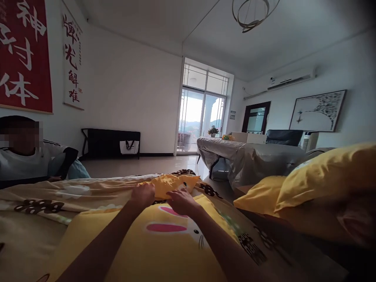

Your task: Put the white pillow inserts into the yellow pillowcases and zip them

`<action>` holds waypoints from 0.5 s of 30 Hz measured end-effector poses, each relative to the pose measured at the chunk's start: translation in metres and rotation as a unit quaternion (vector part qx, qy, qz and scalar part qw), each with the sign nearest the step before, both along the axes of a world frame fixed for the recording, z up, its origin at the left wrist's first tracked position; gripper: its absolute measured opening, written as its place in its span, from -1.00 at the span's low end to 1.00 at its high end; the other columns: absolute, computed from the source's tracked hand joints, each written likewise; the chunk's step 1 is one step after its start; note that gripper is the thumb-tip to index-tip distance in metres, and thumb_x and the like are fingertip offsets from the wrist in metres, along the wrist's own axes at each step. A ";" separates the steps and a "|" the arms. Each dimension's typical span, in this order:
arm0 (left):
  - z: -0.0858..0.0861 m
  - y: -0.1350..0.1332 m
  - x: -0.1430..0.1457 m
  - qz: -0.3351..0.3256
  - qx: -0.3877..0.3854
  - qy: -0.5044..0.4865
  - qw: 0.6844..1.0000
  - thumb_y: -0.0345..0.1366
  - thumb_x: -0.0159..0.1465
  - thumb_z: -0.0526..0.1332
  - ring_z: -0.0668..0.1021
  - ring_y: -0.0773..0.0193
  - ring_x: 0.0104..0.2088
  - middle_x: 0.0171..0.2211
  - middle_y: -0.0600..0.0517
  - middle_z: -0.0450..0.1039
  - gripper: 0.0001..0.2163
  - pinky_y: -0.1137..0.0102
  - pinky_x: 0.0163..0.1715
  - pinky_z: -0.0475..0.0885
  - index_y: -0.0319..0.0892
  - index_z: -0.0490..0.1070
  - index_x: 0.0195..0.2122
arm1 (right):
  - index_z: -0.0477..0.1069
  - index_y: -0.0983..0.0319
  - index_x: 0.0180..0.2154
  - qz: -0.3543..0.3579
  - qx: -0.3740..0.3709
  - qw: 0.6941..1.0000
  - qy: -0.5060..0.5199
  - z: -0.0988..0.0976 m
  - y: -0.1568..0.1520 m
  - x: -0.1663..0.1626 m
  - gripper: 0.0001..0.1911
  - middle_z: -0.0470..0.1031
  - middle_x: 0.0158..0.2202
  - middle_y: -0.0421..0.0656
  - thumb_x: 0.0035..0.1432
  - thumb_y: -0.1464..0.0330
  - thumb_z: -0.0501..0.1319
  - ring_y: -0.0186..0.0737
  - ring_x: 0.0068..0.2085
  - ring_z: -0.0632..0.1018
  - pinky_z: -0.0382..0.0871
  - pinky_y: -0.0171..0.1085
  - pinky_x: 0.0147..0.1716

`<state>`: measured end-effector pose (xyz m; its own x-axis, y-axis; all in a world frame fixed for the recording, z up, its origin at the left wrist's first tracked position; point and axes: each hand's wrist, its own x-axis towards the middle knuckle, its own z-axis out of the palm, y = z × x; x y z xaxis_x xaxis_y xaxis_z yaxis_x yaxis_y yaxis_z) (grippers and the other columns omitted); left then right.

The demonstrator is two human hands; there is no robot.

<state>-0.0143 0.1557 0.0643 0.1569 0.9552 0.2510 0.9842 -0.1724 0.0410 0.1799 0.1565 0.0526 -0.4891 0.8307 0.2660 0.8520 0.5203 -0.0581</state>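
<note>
A yellow pillowcase (164,243) with a pink-eared rabbit print lies in front of me on a cream patterned bedsheet (58,196). My left hand (143,194) is closed on the folded yellow edge of the pillowcase at its far end. My right hand (182,201) rests beside it, fingers curled down on the same yellow fabric edge (173,183). Both forearms reach forward over the rabbit print.
Two yellow pillows (311,184) are stacked at the right. A person sits at the far left (26,160). Behind stand a covered table (249,156), a black bench (111,143) and a balcony door (199,117).
</note>
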 end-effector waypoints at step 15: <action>-0.131 0.048 -0.056 0.024 -0.132 -0.074 0.988 -0.04 0.32 -0.18 0.45 0.01 0.07 0.04 -0.09 0.45 -0.50 0.02 0.09 0.26 -0.13 0.44 0.00 | 0.44 0.07 -0.09 -0.047 -0.119 0.991 0.039 -0.124 0.077 0.035 -0.50 0.53 -0.03 -0.17 0.35 0.12 -0.22 -0.18 0.06 0.44 0.11 -0.12 0.07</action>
<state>-0.0701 0.2040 -0.0666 0.0897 0.9959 0.0090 0.9711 -0.0895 0.2215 0.2151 0.2336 -0.0712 -0.3932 0.9150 0.0900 0.8838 0.4031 -0.2373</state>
